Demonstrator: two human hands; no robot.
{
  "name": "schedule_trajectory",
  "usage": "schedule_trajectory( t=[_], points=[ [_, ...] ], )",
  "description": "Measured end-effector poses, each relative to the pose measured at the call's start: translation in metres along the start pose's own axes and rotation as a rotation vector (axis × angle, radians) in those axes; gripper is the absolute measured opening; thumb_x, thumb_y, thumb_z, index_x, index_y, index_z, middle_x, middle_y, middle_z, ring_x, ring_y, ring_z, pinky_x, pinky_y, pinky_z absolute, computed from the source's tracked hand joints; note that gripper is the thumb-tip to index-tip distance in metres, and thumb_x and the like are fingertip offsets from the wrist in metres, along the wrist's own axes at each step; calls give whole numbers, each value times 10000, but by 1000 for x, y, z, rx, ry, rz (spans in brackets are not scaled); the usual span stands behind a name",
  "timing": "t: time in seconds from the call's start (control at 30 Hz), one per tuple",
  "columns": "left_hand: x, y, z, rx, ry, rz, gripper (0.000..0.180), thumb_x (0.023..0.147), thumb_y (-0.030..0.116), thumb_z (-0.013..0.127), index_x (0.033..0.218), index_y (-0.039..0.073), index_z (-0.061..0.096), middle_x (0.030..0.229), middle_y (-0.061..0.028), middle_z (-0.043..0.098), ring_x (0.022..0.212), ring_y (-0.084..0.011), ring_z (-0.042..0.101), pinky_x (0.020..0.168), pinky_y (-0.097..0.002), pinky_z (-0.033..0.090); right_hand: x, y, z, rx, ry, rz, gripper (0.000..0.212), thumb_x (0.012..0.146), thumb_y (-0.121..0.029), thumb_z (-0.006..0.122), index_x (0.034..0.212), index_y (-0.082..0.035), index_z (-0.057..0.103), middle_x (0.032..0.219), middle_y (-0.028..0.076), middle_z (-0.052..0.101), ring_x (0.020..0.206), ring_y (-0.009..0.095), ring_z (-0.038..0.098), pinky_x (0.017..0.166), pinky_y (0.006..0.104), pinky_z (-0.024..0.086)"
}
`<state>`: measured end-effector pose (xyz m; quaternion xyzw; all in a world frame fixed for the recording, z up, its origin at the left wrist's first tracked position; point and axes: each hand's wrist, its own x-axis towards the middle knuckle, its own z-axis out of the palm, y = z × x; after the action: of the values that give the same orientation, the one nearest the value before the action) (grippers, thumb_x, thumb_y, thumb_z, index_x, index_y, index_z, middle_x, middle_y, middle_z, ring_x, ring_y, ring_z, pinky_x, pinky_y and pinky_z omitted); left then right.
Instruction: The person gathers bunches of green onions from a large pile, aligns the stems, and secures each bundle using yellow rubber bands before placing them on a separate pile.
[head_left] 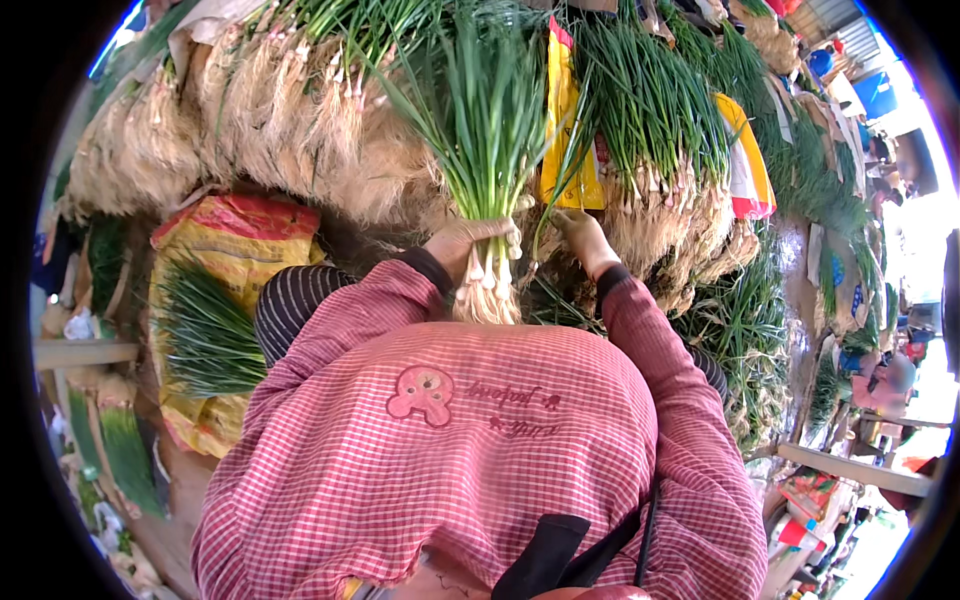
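Note:
My left hand [468, 242] is wrapped round a bunch of scallions [488, 140] just above the white bulbs. The leaves fan out away from me and the pale roots hang toward my chest. To the right, my right hand [588, 243] is closed, its fingertips pinching a single scallion stalk [541, 235] that slants down beside the bunch. Just beyond the right hand lies a yellow plastic sack [572, 150]. A heap of loose scallions [655, 110] with bulbs and tangled roots rises past that hand.
Along the far left runs a thick pile of rooty scallions [270, 130]. Cut green leaves [205, 325] rest on a yellow and red sack [235, 235] at my left. More greens [745, 320] lie at my right, near a wooden bar [850, 468]. People are at work far right.

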<state>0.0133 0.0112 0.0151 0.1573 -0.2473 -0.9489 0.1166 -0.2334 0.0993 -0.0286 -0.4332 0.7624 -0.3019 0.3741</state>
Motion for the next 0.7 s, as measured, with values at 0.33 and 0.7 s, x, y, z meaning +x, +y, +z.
schedule_trajectory(
  t=[0.33, 0.7],
  points=[
    [12, -24, -21, 572, 486, -132, 220, 812, 269, 762, 851, 59, 708, 565, -82, 624, 364, -179, 538, 322, -320, 411, -14, -28, 54, 281, 18, -216, 109, 889, -149, 664, 951, -59, 654, 863, -21, 595, 758, 93, 521, 661, 225, 429],
    [1, -10, 0, -132, 51, -33, 248, 867, 84, 662, 1084, -19, 599, 867, -76, 658, 778, -168, 660, 693, -306, 567, -45, -83, 45, 1538, -43, 216, 86, 901, -170, 567, 941, -95, 581, 778, -14, 566, 652, 135, 524, 623, 274, 469]
  ],
)
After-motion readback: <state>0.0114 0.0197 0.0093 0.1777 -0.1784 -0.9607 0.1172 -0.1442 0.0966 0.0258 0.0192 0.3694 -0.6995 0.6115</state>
